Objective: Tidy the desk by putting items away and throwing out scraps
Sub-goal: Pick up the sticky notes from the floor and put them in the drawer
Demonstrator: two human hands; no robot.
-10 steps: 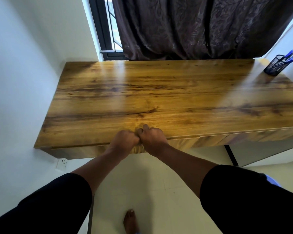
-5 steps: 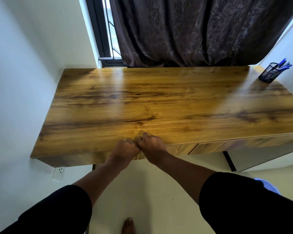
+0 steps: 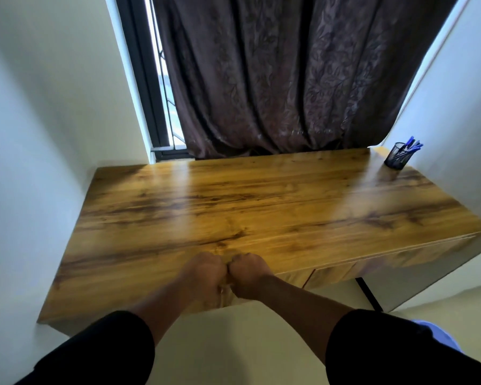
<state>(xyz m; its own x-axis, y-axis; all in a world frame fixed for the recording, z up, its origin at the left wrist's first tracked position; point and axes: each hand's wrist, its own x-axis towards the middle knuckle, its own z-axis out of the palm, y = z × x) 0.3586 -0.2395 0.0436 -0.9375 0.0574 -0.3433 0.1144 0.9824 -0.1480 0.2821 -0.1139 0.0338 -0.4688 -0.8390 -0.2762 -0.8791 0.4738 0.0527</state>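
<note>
desk (image 3: 261, 201) of streaked wood fills the corner under a dark curtain (image 3: 289, 79), its top bare but for a mesh pen cup (image 3: 396, 156) with blue pens at the far right corner. left hand (image 3: 203, 276) and right hand (image 3: 247, 275) sit knuckle to knuckle at the near edge, fingers curled under the front (whether they grasp anything there is hidden).

The long wooden desk (image 3: 261, 207) stands between two walls, with the dark patterned curtain (image 3: 289, 79) and the window frame (image 3: 147, 79) behind it. The black mesh pen holder (image 3: 396, 157) sits on its far right corner. Both hands, the left hand (image 3: 203, 276) touching the right hand (image 3: 247, 273), meet at its near edge.
</note>
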